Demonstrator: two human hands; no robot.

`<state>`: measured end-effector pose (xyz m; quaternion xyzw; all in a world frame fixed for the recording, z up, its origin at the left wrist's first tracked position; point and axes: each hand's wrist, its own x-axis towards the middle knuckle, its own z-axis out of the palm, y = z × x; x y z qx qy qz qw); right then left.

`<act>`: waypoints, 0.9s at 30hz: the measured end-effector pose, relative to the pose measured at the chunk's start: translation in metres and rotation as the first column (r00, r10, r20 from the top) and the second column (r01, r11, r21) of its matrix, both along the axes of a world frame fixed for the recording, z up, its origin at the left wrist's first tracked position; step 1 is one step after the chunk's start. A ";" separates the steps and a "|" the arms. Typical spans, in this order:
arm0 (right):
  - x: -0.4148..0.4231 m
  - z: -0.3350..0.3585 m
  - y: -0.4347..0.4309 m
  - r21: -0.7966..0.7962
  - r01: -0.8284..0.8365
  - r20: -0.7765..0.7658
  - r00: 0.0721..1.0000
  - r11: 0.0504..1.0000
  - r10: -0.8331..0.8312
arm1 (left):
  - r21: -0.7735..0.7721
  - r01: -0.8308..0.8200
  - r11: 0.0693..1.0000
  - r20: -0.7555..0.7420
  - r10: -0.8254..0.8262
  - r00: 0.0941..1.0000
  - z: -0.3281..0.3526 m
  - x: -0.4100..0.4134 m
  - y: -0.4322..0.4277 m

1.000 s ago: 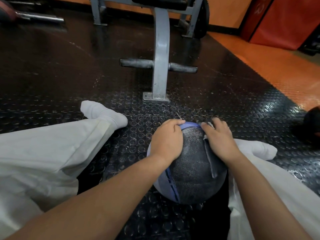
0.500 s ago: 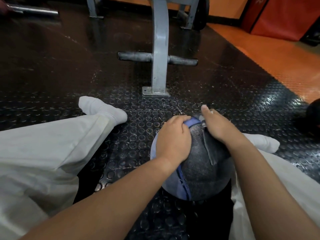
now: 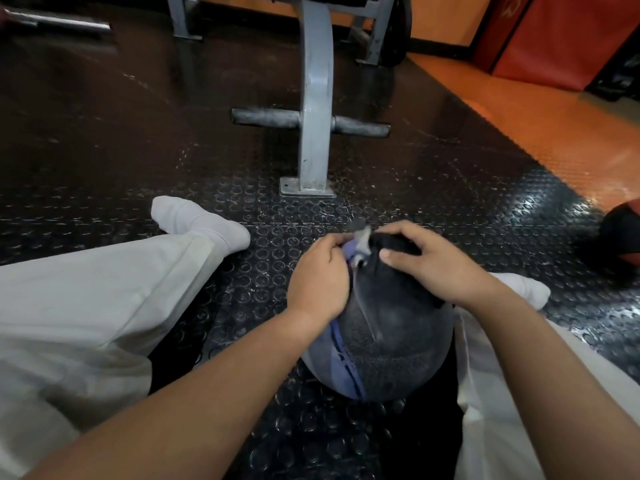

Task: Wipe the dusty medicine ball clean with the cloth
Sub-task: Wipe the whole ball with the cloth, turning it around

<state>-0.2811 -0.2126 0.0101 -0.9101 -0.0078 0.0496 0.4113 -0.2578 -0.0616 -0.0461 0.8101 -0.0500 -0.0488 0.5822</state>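
Fingers (image 3: pixel 330 242) of the left hand (image 3: pixel 317 278) pinch the cloth (image 3: pixel 358 245) atop the medicine ball (image 3: pixel 398 348), which sits on the floor (image 3: pixel 138 140) between two socked feet (image 3: pixel 194 220); the right hand (image 3: pixel 436 268) grips the cloth too. One bench post (image 3: pixel 315 116) stands ahead, a second ball (image 3: pixel 623 233) far right.

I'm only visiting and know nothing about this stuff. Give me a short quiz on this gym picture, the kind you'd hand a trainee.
1. True or false: the medicine ball is lifted clear of the floor.
2. Where is the cloth?
A. At the top of the ball, between the left hand and the right hand.
B. Spread on the orange floor.
C. Draped over the person's knee.
3. Fill in: a second ball lies at the person's ___ side.

Key: 1 false, it rests on the black mat between the legs. 2 A. 3 right.
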 end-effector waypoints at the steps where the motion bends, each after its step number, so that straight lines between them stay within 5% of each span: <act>1: 0.002 -0.006 -0.007 -0.045 0.100 0.087 0.992 0.994 -0.096 | 0.010 -0.001 1.000 -0.005 0.001 1.000 0.000 0.000 -0.002; 6: 0.003 -0.021 -0.023 -0.099 0.491 0.114 0.870 0.866 -0.480 | 0.068 -0.012 0.998 0.062 0.008 0.998 0.006 -0.006 -0.013; 12: -0.016 -0.007 0.025 -0.522 0.350 0.360 0.917 0.778 -0.172 | 0.059 0.003 0.998 0.037 -0.006 0.999 0.004 0.003 -0.014; 16: -0.011 -0.006 0.030 -0.499 0.289 0.412 0.909 0.817 -0.070 | -0.015 0.030 0.999 0.003 -0.030 1.000 -0.004 0.003 -0.004; 22: 0.002 -0.006 0.001 -0.397 0.543 0.316 0.838 0.741 -0.445 | 0.063 0.024 0.998 0.049 -0.027 0.998 0.004 -0.004 -0.003; 27: -0.012 -0.003 0.027 -0.665 0.347 0.386 0.918 0.662 -0.093 | 0.082 -0.030 0.996 0.056 0.025 0.998 0.004 -0.006 -0.007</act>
